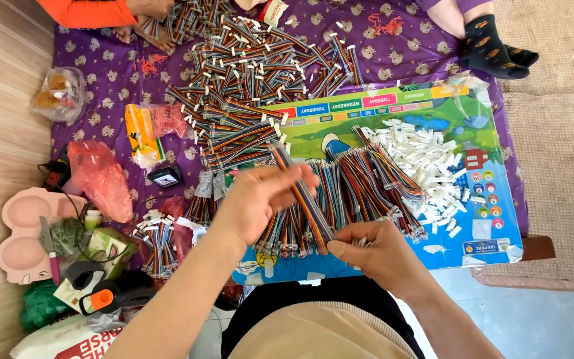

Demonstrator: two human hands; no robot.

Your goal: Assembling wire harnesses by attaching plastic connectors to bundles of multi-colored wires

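Note:
My left hand (260,199) and my right hand (370,252) together hold one flat multicoloured ribbon cable (303,196). The left hand pinches its upper part, the right hand grips its lower end near a bare wire tip. Under the hands several loose ribbon cables (360,186) lie fanned on a colourful printed board (493,199). A heap of small white plastic connectors (433,163) lies on the board to the right. A large pile of finished cables with white connectors (254,73) covers the purple cloth (111,93) beyond.
Another person's orange sleeve (88,10) and a foot in a dark sock (493,46) are at the far edge. At left lie a red plastic bag (101,176), a pink tray (21,233), a tied cable bundle (157,242) and an orange-handled tool (101,299).

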